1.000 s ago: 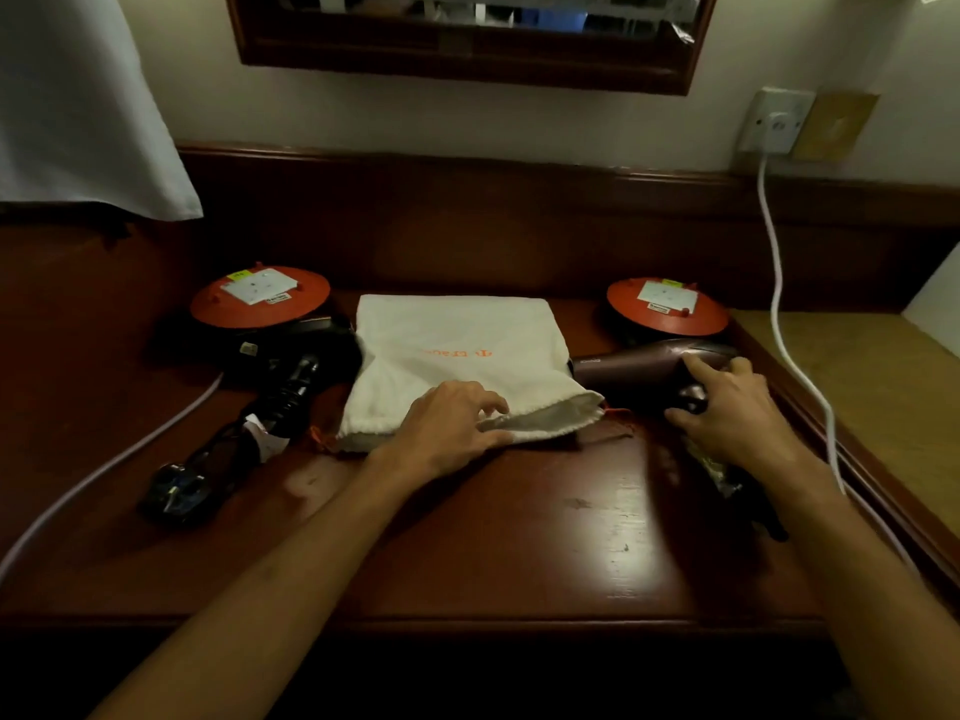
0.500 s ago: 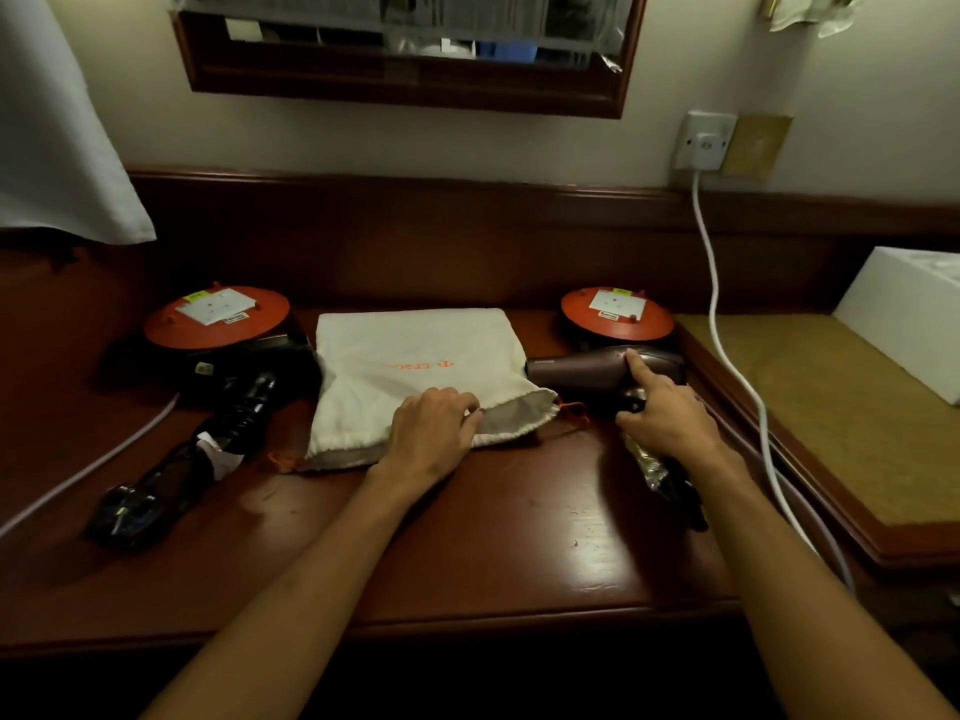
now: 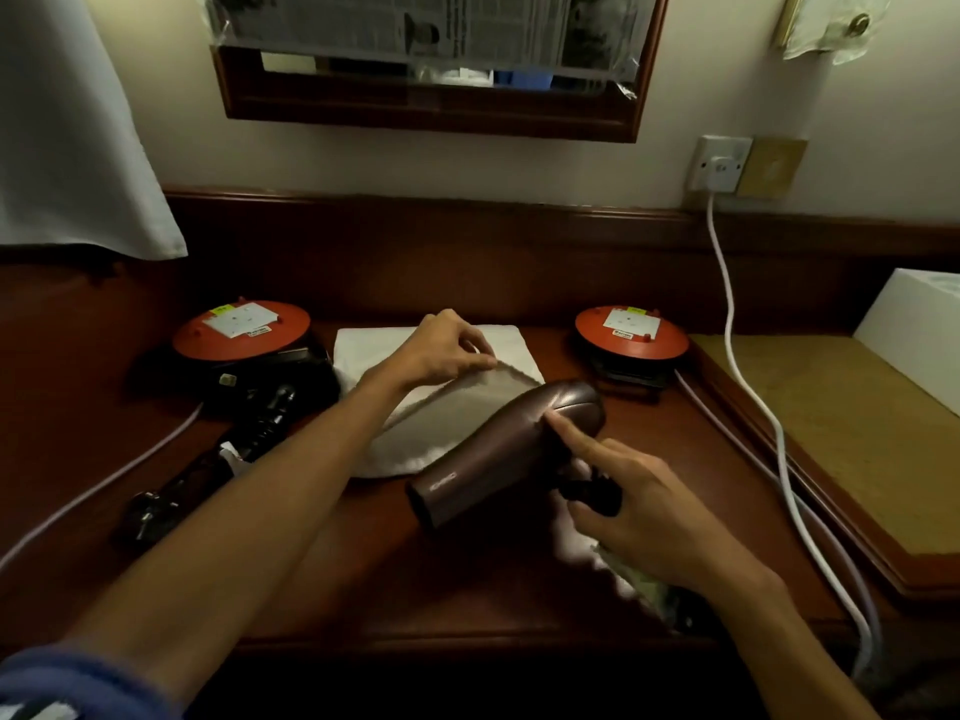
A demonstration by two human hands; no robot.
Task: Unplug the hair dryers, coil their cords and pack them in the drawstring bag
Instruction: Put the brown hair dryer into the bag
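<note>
While my left hand (image 3: 441, 350) pinches the upper lip of the drawstring bag (image 3: 395, 449) and lifts it, the mouth of the bag gapes toward me, showing its grey lining. My right hand (image 3: 639, 517) grips the brown hair dryer (image 3: 498, 459) by its handle, thumb and lower fingers curled round it and the forefinger laid straight along the body. That dryer is held above the bench (image 3: 467, 579), tilted, its nozzle pointing down and to my left, just in front of the bag's mouth. I cannot tell whether it touches the cloth. Its bundled cord (image 3: 644, 589) trails under my right wrist, blurred.

A second, black hair dryer (image 3: 254, 428) lies on the bench to the left of the bag, its plug (image 3: 150, 511) nearer the front edge. Two orange cable reels (image 3: 241, 330) (image 3: 631, 330) stand at the back, one on either side of the bag. A white cable (image 3: 748, 387) runs from the wall socket (image 3: 719, 163) down the bench's right edge. Open bench surface lies between the bag and the front edge.
</note>
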